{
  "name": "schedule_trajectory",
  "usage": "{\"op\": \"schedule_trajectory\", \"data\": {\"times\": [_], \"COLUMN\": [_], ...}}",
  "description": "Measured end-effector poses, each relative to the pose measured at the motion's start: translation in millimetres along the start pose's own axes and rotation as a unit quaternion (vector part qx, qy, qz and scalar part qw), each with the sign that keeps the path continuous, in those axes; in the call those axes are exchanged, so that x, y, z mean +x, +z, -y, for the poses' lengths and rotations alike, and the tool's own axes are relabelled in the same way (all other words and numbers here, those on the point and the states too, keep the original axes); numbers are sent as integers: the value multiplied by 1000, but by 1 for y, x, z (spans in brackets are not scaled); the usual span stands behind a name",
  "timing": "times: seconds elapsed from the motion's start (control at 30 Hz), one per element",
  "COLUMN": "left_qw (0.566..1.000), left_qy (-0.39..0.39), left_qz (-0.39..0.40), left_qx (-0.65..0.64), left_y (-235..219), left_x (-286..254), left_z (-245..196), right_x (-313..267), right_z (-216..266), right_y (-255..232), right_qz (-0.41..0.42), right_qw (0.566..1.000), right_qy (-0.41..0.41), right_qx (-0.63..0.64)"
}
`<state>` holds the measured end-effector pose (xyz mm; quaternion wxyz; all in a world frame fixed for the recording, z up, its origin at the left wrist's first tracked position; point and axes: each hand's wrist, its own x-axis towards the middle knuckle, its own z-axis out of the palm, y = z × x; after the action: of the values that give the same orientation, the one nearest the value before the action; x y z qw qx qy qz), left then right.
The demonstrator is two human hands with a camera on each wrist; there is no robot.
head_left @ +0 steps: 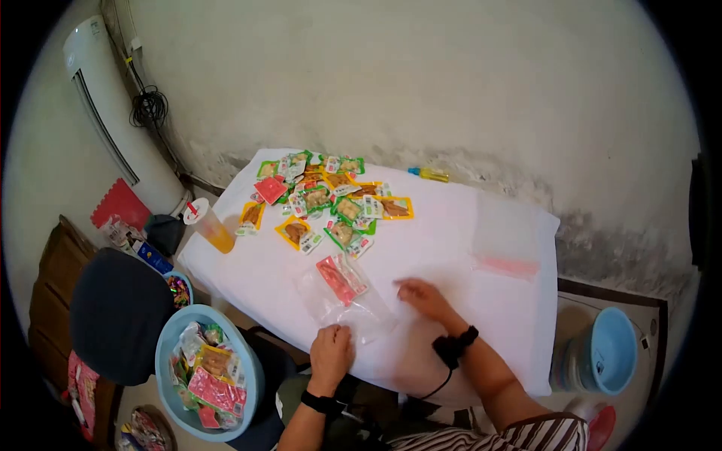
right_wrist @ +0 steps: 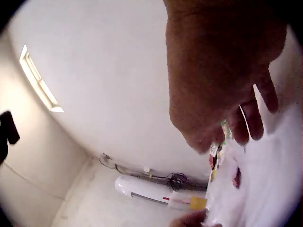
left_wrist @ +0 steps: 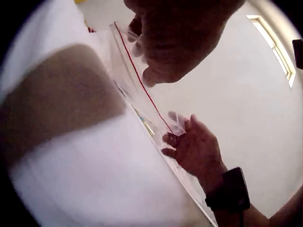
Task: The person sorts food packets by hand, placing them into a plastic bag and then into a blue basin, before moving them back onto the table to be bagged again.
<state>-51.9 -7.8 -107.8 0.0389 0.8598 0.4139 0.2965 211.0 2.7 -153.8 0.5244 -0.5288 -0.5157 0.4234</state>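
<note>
A clear plastic bag (head_left: 367,312) lies near the table's front edge; its red line shows in the left wrist view. My left hand (head_left: 331,353) (left_wrist: 182,40) pinches the bag's near edge with curled fingers. A pink-and-white packet (head_left: 342,279) lies at the bag's far part; whether inside or on top I cannot tell. My right hand (head_left: 427,299) (left_wrist: 199,146) is at the bag's right side, fingers extended and parted in the right wrist view (right_wrist: 222,80). Whether its fingertips touch the plastic is unclear.
Several yellow and green snack packets (head_left: 347,209) are heaped at the table's back left, beside a drink cup (head_left: 218,234). Flat clear bags (head_left: 508,240) lie at the right. A blue basin (head_left: 256,376) of packets stands front left; another basin (head_left: 613,349) is right of the table.
</note>
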Motion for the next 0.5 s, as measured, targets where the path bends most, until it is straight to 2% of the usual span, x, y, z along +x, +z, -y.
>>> {"op": "schedule_trajectory", "data": {"times": [0.07,0.13,0.2,0.23,0.3,0.37,0.4,0.43,0.5], "left_qw": [999,999,999,998,998,998,998,998,997], "left_qy": [-3,-16,-33,-37,-40,-46,-47,-50,-58], "left_qz": [-29,-40,-38,-40,-32,-30,-27,-26,-25], "left_qx": [-19,-12,-17,-15,-21,-20,-22,-23,-48], "left_y": [5,-4,-4,-3,-1,-3,-5,-7,-9], "left_x": [-6,-5,-7,-9,-12,-14,-16,-17,-16], "left_z": [4,1,5,7,12,16,17,17,16], "right_x": [40,92,144,160,184,204,206,204,188], "right_z": [33,34,25,23,16,-15,-18,-20,-19], "right_y": [-6,-12,-7,-3,7,2,-1,-6,-20], "right_qz": [-118,-127,-153,-150,-155,-143,-134,-124,-108], "right_qw": [965,910,845,846,760,764,766,788,785], "right_qy": [-102,-134,-253,-255,-168,-172,-174,-175,-191], "right_qx": [-210,-371,-446,-444,-609,-606,-605,-578,-579]}}
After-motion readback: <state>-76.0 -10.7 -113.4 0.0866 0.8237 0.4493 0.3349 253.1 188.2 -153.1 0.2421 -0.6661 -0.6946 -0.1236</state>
